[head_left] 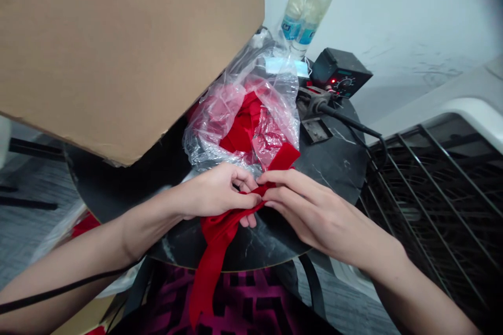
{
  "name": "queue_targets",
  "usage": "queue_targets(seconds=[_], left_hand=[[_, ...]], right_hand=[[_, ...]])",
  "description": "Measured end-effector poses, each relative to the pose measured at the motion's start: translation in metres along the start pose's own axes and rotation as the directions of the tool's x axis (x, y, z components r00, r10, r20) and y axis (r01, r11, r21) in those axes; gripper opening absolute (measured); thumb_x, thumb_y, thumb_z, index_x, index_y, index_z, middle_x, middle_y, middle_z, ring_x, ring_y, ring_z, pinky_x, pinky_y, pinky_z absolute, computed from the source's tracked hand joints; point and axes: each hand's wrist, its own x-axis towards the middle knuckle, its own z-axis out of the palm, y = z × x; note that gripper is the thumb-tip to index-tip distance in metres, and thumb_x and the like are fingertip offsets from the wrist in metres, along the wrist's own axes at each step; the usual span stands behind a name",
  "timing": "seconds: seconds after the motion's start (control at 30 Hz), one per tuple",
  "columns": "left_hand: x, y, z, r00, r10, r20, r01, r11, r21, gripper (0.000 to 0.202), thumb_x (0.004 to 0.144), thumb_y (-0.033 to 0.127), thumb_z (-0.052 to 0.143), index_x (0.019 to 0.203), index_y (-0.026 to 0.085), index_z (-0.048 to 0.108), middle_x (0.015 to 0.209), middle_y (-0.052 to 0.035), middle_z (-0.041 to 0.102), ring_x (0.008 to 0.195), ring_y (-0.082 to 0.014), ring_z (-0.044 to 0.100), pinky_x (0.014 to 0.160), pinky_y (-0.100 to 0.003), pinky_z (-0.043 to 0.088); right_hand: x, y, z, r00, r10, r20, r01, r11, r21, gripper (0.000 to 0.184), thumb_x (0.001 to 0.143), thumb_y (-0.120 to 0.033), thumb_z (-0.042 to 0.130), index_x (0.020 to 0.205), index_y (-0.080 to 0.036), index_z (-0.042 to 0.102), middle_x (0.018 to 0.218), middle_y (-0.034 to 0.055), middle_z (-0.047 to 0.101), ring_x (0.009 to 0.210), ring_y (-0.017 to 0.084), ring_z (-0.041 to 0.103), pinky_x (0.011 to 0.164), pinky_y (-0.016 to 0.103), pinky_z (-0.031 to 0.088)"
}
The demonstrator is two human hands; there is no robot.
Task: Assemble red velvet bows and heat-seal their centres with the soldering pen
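In the head view, the left hand [214,191] and right hand [314,209] grip a red cloth [214,251] between closed fingers, above a round black table [334,167]. The cloth hangs past the table's edge. A clear plastic bag [239,115] holding more red fabric lies just beyond the hands.

The left forearm [74,267] and right forearm [416,293] angle inward from the lower corners, and both hands meet above the round black tabletop [275,241]. The left hand [214,193] curls its fingers into a pinch. The right hand [314,212] reaches across with its fingers [286,180] extended, their tips almost touching the left hand's.
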Motion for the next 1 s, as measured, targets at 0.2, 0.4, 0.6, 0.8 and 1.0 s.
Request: queue_targets(seconds=[0.2, 0.4, 0.6, 0.8, 1.0], left_hand=[[-0.002, -0.004, -0.001, 0.999, 0.049, 0.011, -0.05, 0.987, 0.155, 0.006, 0.087, 0.02, 0.068, 0.09, 0.015, 0.07, 0.083, -0.0083, 0.081, 0.078, -0.0194, 0.078, 0.073, -0.026, 0.061], [-0.006, -0.003, -0.003, 0.988, 0.147, 0.054, -0.156, 0.95, 0.272, 0.011, 0.092, 0.02, 0.063, 0.096, 0.016, 0.072, 0.094, -0.0071, 0.079, 0.089, -0.0212, 0.077, 0.083, -0.029, 0.059], [-0.011, 0.001, -0.002, 0.983, 0.181, 0.038, -0.182, 0.903, 0.389, 0.01, 0.09, 0.025, 0.068, 0.096, 0.018, 0.072, 0.093, -0.0039, 0.076, 0.083, -0.0188, 0.069, 0.072, -0.025, 0.051], [-0.015, 0.005, 0.005, 0.981, 0.192, -0.013, -0.168, 0.889, 0.426, 0.016, 0.094, 0.031, 0.065, 0.095, 0.018, 0.074, 0.079, -0.0008, 0.069, 0.071, -0.0152, 0.06, 0.061, -0.024, 0.041], [-0.014, 0.007, 0.007, 0.985, 0.168, -0.03, -0.141, 0.898, 0.416, 0.022, 0.097, 0.036, 0.063, 0.094, 0.019, 0.076, 0.086, -0.0032, 0.077, 0.078, -0.0185, 0.068, 0.066, -0.025, 0.046]], right_hand=[[0.007, 0.001, 0.002, 0.997, 0.049, 0.061, -0.053, 0.997, 0.054, 0.017, 0.104, -0.014, 0.051, 0.102, -0.012, 0.067, 0.108, 0.0136, 0.07, 0.102, 0.025, 0.07, 0.088, 0.039, 0.062], [0.008, -0.002, 0.003, 0.985, 0.15, 0.088, -0.161, 0.978, 0.133, 0.013, 0.105, -0.017, 0.052, 0.103, -0.017, 0.065, 0.104, 0.0097, 0.069, 0.1, 0.022, 0.068, 0.09, 0.038, 0.06], [0.006, -0.002, 0.001, 0.964, 0.25, 0.086, -0.263, 0.935, 0.236, 0.009, 0.104, -0.018, 0.056, 0.1, -0.019, 0.064, 0.101, 0.0061, 0.069, 0.087, 0.017, 0.067, 0.08, 0.031, 0.056], [0.004, 0.0, -0.005, 0.95, 0.306, 0.059, -0.306, 0.881, 0.361, 0.011, 0.095, -0.01, 0.066, 0.095, -0.021, 0.068, 0.101, 0.0019, 0.073, 0.073, 0.012, 0.064, 0.067, 0.025, 0.052], [0.0, -0.001, -0.015, 0.962, 0.269, 0.038, -0.265, 0.9, 0.345, 0.022, 0.098, -0.01, 0.062, 0.114, -0.022, 0.07, 0.115, 0.0026, 0.074, 0.093, 0.014, 0.071, 0.083, 0.023, 0.058]])
